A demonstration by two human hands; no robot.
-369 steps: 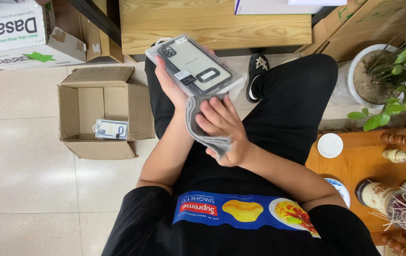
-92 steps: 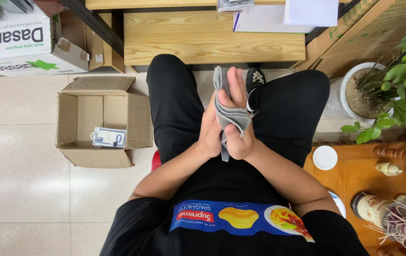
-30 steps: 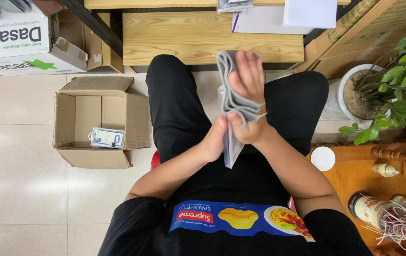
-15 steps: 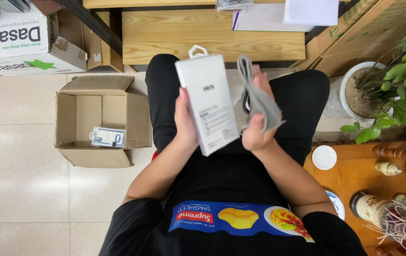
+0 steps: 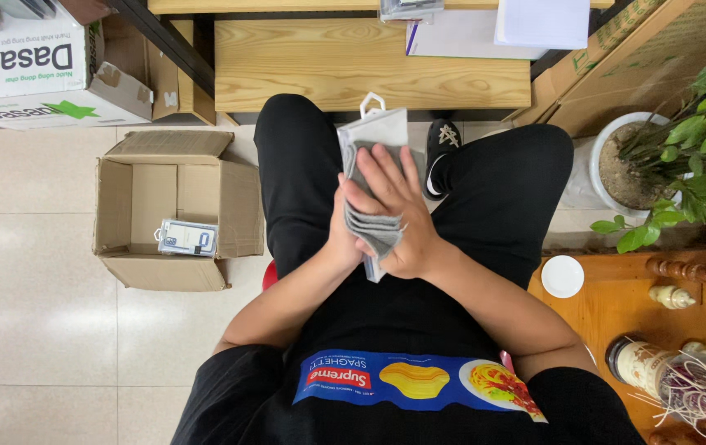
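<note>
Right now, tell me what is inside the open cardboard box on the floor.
The open cardboard box holds one small packaged item with a white card backing, lying flat on its bottom. Nothing else shows inside; the near wall hides the bottom's front edge.

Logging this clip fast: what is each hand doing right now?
Left hand: mostly hidden behind the white package, holding it from behind.
Right hand: fingers spread, pressing a grey cloth against that package.

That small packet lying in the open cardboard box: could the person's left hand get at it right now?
Probably, once freed: the box stands open on their left with nothing over the packet, but the left hand is holding the white package.
</note>
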